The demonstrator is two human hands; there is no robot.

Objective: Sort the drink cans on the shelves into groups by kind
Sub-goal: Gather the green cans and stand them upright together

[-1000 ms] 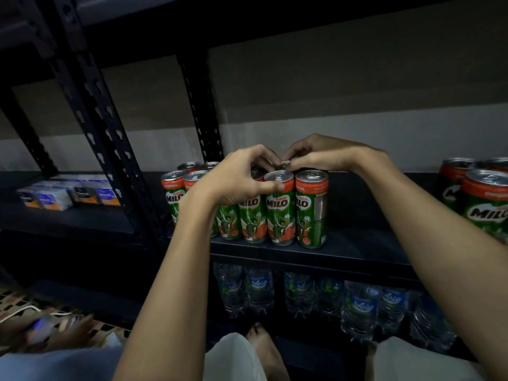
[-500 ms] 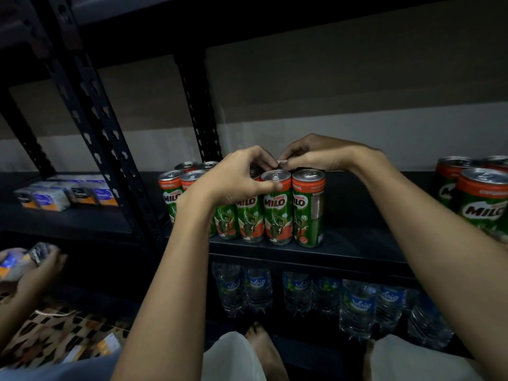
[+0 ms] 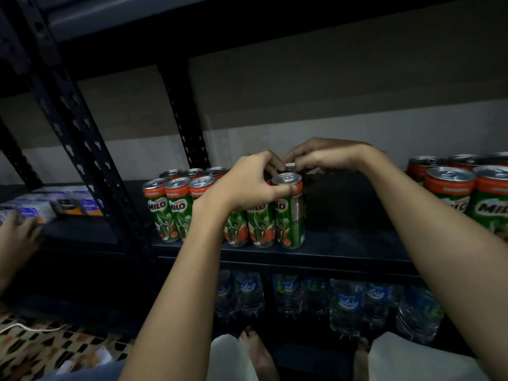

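Note:
A cluster of green-and-red Milo cans (image 3: 158,210) stands in rows on the black shelf (image 3: 343,243). My left hand (image 3: 247,182) curls over the tops in the middle of the cluster, with its thumb against the rim of the front right can (image 3: 290,215). My right hand (image 3: 324,158) reaches in from the right. Its fingertips pinch the top of a rear can (image 3: 290,166) just behind that front can. The fingers of both hands meet there. A second group of Milo cans (image 3: 450,188) stands at the far right of the same shelf.
Water bottles (image 3: 346,303) fill the shelf below. A perforated black upright (image 3: 82,138) divides off the left bay. Small boxes (image 3: 68,204) lie in that bay, and another person's hand (image 3: 16,235) rests by them. My feet and patterned floor show at the bottom.
My hands stay on the cans, and my left thumb has slid onto the front right can's rim. The other person's hand has risen from the floor to the boxes on the left shelf.

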